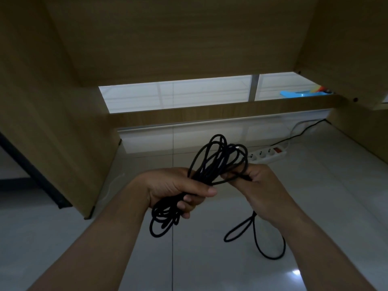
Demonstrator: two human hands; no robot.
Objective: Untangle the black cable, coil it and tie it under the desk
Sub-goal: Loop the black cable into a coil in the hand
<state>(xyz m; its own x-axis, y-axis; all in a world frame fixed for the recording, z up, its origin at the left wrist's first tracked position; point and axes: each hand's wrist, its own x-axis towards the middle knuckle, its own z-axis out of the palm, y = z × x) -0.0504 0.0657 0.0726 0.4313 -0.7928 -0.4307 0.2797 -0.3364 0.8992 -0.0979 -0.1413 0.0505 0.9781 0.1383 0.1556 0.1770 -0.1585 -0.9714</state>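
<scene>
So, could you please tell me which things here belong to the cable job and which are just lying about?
Job: black cable, left hand, right hand, desk.
Lying about: white power strip, blue plastic item.

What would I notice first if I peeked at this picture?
The messy bundle of black cable in the middle, gripped by the left hand while the right hand pinches a strand. Behind it, on the shiny floor under the wooden desk, lies a white power strip.
</scene>
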